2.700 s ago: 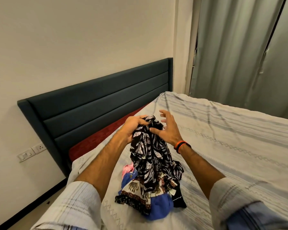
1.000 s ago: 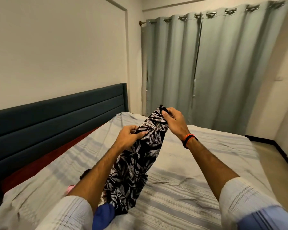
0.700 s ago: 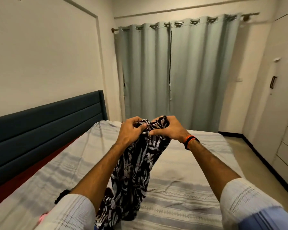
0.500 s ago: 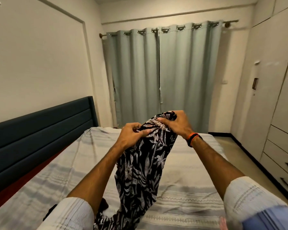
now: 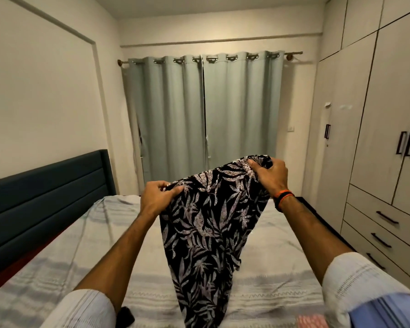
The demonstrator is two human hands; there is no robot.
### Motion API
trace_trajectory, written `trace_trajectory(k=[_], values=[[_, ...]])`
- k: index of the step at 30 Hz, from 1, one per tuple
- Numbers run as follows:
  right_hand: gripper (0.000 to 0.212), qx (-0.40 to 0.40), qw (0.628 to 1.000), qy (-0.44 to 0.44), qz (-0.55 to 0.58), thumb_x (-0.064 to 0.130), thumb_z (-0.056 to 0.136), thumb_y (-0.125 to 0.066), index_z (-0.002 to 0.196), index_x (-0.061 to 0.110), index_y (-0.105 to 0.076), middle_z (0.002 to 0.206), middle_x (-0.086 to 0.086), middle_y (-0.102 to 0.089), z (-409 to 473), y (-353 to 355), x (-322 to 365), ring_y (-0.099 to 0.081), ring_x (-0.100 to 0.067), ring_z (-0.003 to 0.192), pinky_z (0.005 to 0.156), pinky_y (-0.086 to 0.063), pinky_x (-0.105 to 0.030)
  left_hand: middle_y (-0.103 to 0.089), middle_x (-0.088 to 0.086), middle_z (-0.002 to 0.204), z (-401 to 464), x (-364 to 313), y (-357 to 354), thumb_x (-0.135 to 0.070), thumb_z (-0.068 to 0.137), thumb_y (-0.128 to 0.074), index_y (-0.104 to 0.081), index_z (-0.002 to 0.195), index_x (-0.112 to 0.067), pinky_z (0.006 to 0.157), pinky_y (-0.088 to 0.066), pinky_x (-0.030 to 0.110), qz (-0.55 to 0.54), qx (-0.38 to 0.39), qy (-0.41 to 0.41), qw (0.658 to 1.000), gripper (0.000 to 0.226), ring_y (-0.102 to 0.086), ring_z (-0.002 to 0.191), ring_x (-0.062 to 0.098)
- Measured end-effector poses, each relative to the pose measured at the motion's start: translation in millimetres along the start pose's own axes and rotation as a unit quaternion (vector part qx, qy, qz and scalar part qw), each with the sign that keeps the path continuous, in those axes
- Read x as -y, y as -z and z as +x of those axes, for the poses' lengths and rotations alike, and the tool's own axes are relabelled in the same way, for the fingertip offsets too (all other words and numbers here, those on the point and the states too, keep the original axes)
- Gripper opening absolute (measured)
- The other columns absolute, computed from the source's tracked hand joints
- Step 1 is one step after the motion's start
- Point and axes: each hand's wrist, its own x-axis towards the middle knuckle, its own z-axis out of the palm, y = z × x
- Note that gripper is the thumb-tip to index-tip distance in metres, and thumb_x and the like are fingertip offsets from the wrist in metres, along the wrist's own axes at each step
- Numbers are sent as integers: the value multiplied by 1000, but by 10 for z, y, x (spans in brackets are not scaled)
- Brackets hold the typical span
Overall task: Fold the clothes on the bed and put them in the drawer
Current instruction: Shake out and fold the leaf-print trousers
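Now you are pinching the leaf-print garment (image 5: 206,223) with your left hand (image 5: 155,197) and right hand (image 5: 271,175), spreading its top edge apart (bunched moments ago), letting it hang over the bed (image 5: 81,245), ready for folding; drawers (image 5: 379,221) are waiting right.

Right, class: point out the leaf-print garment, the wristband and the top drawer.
leaf-print garment (image 5: 206,223): head view, middle of the hanging cloth.
wristband (image 5: 284,197): head view, orange-and-black band on the wrist.
top drawer (image 5: 374,209): head view, its front panel.
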Motion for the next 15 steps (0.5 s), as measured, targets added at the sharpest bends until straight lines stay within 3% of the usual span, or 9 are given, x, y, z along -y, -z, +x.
trace_trajectory(k=[3,5,10,15], values=[[17,6,1000,-12,-12,31,82,-79,73,20,-69,67,9,-64,-14,27,-47,-56,-7,64,56,-39,-16,-71,-3,75,42,-141,-9,-42,69,-85,-71,73,-23,76,-59,37,-77,-70,17,994,24,-68,74,15],[20,7,1000,-14,-22,34,81,-79,70,21,-68,67,7,-65,-30,29,-89,-58,-10,65,58,-39,-18,-71,-1,78,56,-218,0,-40,70,-85,-71,79,-21,74,-58,31,-118,-101,27,987,26,-67,75,16],[20,5,1000,-20,-23,38,79,-80,76,19,-72,73,3,-70,-51,28,-128,-63,-14,70,68,-48,-24,-67,-6,79,108,-352,35,-29,75,-83,-71,100,-8,52,-48,9,-136,-108,-23,984,35,-64,71,3],[20,-50,998,36,9,33,81,-79,86,14,-76,75,4,-69,37,47,79,-59,-5,67,60,-43,-15,-68,-3,84,209,-617,133,-26,79,-81,-69,99,-11,53,-47,6,-113,-121,-95,982,27,-62,71,-1]])
